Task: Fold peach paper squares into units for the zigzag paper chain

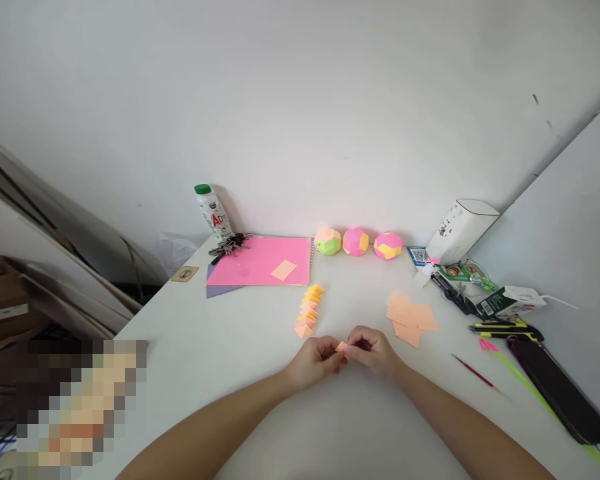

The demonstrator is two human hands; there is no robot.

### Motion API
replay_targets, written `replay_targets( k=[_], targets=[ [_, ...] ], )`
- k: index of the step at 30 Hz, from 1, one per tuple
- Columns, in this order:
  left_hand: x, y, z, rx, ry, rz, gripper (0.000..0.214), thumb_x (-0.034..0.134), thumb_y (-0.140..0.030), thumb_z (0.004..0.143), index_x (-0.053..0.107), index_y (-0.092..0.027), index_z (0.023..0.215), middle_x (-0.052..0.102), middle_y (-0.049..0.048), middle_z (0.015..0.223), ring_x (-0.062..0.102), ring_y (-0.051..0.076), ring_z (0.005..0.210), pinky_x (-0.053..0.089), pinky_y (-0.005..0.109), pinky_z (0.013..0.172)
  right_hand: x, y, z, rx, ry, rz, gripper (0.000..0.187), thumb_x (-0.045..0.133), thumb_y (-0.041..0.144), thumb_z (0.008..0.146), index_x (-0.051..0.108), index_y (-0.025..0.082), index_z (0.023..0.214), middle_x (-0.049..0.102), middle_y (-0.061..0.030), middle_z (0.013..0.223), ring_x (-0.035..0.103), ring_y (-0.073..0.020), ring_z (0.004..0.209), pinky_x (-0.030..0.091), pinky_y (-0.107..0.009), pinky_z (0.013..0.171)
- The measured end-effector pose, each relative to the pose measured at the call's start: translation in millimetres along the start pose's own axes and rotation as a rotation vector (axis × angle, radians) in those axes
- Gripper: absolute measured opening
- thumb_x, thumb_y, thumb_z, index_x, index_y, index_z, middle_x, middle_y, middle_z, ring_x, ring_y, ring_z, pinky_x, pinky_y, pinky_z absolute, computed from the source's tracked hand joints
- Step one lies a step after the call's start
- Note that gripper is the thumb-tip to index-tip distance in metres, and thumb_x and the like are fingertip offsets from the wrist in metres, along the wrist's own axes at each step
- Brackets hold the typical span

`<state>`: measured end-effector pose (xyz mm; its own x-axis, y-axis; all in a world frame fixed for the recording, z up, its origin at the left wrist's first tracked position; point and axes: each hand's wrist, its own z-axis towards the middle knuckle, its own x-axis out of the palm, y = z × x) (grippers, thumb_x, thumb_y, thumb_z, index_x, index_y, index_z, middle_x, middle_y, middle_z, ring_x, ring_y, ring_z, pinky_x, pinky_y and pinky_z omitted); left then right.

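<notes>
Between both hands is a small folded piece of peach paper (342, 347), partly hidden by the fingers. My left hand (314, 362) pinches its left side, and my right hand (373, 349) pinches it from the right. Just beyond my left hand, a row of folded paper pieces (309, 311) in yellow and peach runs away from me. To the right of my right hand lie several flat peach paper squares (411, 318), overlapping. Three paper balls (356, 242) in pink, yellow, green and peach rest along the wall.
A pink sheet (260, 260) holds one peach square (283, 270) and a bunch of keys (230, 247). Behind stands a bottle (213, 212). On the right are a thin red brush (476, 372), a box cutter (507, 329), a dark phone-like slab (555, 387) and a white box (461, 231).
</notes>
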<state>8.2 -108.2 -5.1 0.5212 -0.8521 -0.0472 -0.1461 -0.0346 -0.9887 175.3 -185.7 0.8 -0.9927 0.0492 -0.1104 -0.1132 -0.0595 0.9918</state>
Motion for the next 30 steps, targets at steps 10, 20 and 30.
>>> replay_targets(
  k=[10, 20, 30],
  targets=[
    [3.6, 1, 4, -0.031, -0.079, -0.091, 0.031, 0.063, -0.045, 0.073, 0.058, -0.014, 0.072, 0.054, -0.0025, 0.056, 0.049, 0.009, 0.049, 0.036, 0.02, 0.047, -1, -3, 1, 0.101, -0.022, 0.043, 0.023, 0.064, 0.038, 0.078, 0.06, 0.016, 0.072, 0.058, -0.0002, 0.064, 0.049, -0.011, 0.057, 0.043, -0.023, 0.053],
    [1.6, -7, 2, 0.023, -0.055, -0.103, 0.035, 0.063, -0.048, 0.072, 0.061, -0.014, 0.067, 0.049, -0.0033, 0.05, 0.041, 0.007, 0.044, 0.032, 0.02, 0.044, -2, -6, 1, 0.1, -0.01, 0.031, 0.025, 0.064, 0.04, 0.077, 0.061, 0.016, 0.069, 0.062, -0.0016, 0.066, 0.051, -0.0111, 0.056, 0.045, -0.024, 0.052],
    [-2.8, -16, -4, -0.015, -0.004, -0.049, 0.03, 0.052, -0.038, 0.08, 0.071, -0.015, 0.082, 0.052, -0.0017, 0.051, 0.038, 0.008, 0.045, 0.028, 0.021, 0.045, -3, 0, 1, 0.145, -0.024, 0.108, 0.022, 0.067, 0.035, 0.075, 0.06, 0.016, 0.069, 0.063, -0.0006, 0.063, 0.052, -0.0108, 0.055, 0.043, -0.023, 0.052]
  ],
)
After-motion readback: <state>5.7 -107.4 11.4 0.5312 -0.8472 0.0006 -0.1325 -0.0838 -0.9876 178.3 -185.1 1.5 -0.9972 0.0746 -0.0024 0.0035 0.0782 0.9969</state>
